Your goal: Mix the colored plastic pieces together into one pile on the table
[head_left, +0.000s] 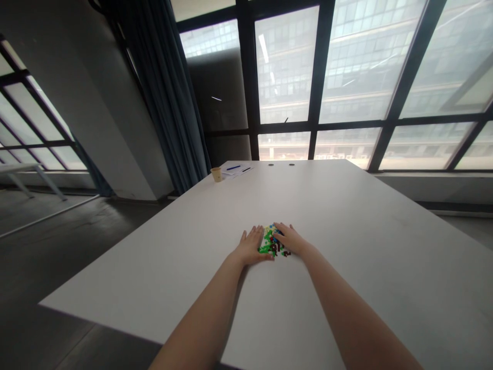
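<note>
A small pile of coloured toy bricks (271,242), green, brown, red, yellow and blue, lies on the white table (215,241). My left hand (251,247) rests flat along the pile's left side, fingers stretched forward and thumb reaching across its near edge. From the right, my right hand (291,239) leans over the pile with its fingers spread, covering some blue pieces. A few brown and green bricks show below its palm. Neither hand is closed around a brick.
Towards the table's far left corner stands a paper cup (216,174). Beside it lie sheets of paper (235,171) with a blue pen (233,167) and a dark pen (246,169). A dark blue curtain (169,103) hangs beyond the left edge, and large windows rise behind.
</note>
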{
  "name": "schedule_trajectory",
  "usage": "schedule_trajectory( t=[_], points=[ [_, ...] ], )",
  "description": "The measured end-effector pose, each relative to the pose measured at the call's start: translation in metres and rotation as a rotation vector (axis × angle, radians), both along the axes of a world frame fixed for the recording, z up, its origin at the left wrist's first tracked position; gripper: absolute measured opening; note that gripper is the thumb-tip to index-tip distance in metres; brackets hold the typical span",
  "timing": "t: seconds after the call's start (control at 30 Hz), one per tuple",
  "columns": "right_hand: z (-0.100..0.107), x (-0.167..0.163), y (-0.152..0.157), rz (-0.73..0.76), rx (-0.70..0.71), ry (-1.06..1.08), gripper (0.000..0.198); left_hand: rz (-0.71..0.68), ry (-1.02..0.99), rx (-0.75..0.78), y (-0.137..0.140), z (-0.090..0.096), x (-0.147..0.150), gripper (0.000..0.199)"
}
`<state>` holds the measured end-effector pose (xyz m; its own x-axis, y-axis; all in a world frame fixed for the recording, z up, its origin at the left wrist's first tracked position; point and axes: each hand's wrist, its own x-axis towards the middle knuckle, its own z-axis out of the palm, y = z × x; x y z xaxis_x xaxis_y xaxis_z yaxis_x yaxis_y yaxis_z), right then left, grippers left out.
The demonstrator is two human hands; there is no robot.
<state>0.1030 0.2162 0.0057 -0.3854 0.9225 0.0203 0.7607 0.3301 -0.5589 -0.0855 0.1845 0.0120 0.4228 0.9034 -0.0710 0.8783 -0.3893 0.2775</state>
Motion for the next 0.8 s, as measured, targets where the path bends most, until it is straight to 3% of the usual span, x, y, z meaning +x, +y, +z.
schedule_trajectory(
  t=[0.2,0.33,0.5,0.63,0.8],
  points=[
    [0.003,-0.013,-0.002,0.060,0.059,0.293,0.043,-0.026,-0.068,0.082,0.004,-0.002,0.009,0.097],
    [0.007,-0.022,-0.007,0.005,0.044,0.402,0.041,-0.020,-0.129,0.116,0.005,-0.001,0.009,0.086],
    [0.010,-0.025,-0.009,-0.035,-0.068,0.572,0.041,-0.104,-0.313,0.198,0.007,-0.001,0.011,0.069],
    [0.010,-0.019,-0.003,-0.053,-0.214,0.794,0.044,-0.080,-0.442,0.236,0.013,-0.010,0.010,0.059],
    [0.025,0.001,0.002,-0.150,-0.260,0.527,0.044,0.026,-0.628,0.252,0.021,-0.017,0.012,0.043]
  ],
)
